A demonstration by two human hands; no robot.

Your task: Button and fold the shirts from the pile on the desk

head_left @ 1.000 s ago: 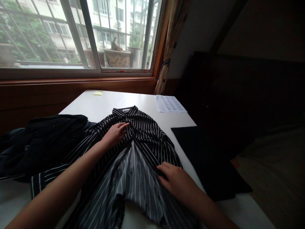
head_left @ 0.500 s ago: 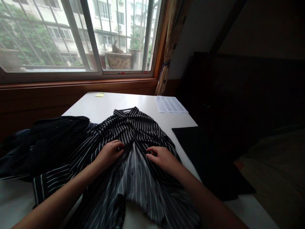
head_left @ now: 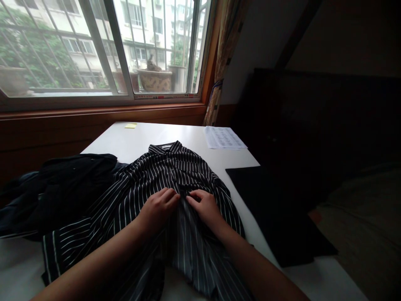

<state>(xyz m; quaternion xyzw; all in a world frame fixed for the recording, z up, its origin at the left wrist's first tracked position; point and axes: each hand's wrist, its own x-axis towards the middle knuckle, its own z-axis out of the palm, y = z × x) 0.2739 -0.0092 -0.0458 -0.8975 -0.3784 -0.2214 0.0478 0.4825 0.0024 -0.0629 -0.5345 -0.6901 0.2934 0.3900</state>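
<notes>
A black shirt with white stripes (head_left: 150, 171) lies face up on the white table, its collar toward the window. Its upper front is closed, while the lower front parts and shows the greyer inside of the back. My left hand (head_left: 161, 205) pinches the front edge on the left side of the opening. Close beside it, my right hand (head_left: 205, 205) has thumb and forefinger closed at the other front edge. Both hands meet near the middle of the shirt; the buttons between the fingers are too small to make out.
Dark folded clothes (head_left: 69, 188) are heaped on the left of the white table (head_left: 184, 131). Printed sheets (head_left: 224, 138) lie at the far right corner, and a yellow sticky note (head_left: 130, 125) at the far left. A black flat cloth (head_left: 269, 209) hangs over the right edge.
My left hand has come down from the chest, then right to the front opening, drawing its edge across. My right hand has moved up and inward from the lower right side.
</notes>
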